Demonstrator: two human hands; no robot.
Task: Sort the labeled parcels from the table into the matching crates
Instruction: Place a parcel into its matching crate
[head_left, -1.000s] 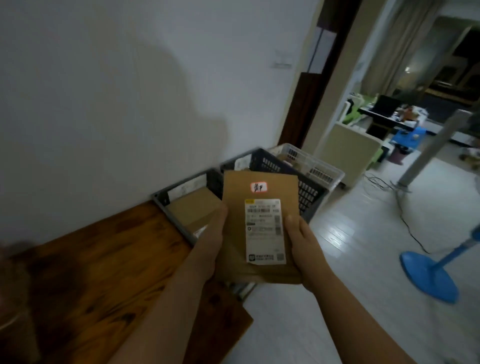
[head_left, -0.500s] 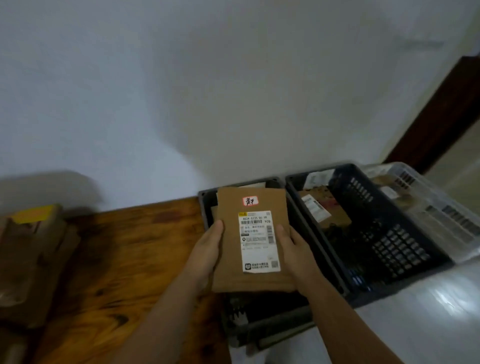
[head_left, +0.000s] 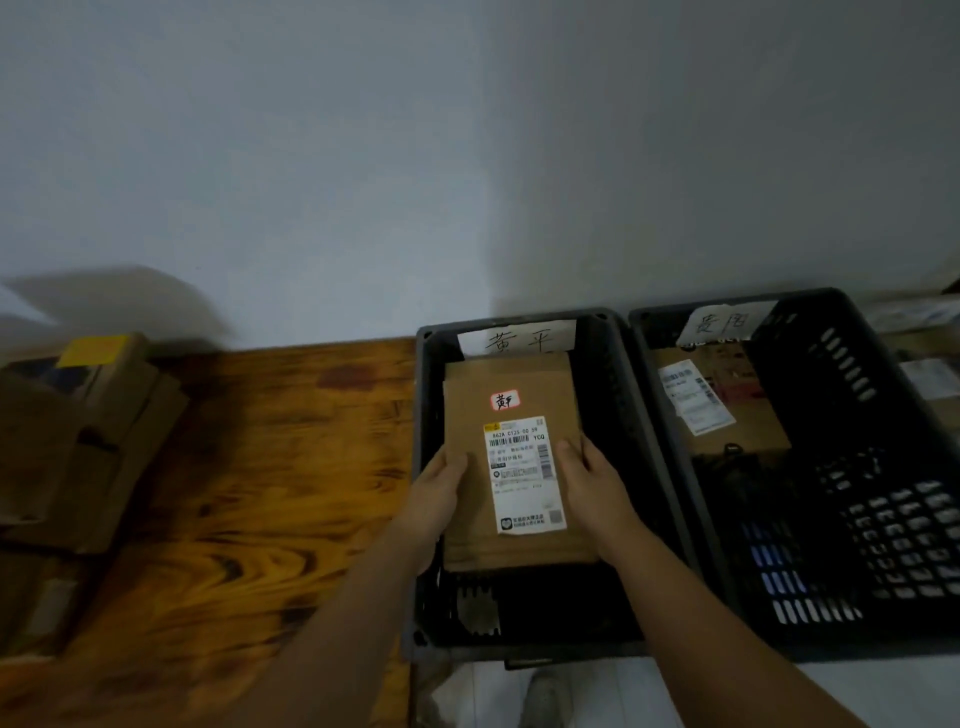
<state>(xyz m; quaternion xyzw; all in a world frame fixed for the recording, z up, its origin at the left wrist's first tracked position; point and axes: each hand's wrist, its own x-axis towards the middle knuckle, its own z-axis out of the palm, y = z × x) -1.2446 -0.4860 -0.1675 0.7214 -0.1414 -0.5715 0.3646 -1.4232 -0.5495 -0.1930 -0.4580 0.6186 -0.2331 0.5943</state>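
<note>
Parcel (head_left: 467, 415), one, gripped by left hand (head_left: 441, 491) and right hand (head_left: 595, 486) in left crate (head_left: 423, 415) of two.

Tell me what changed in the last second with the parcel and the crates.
The brown parcel, gripped by its side edges in the left hand and right hand, has moved forward and down into the grey crate, over a second parcel lying there. Nothing was let go. Both hands keep their grip; the black crate and the labelled parcel inside it look unchanged.
</note>
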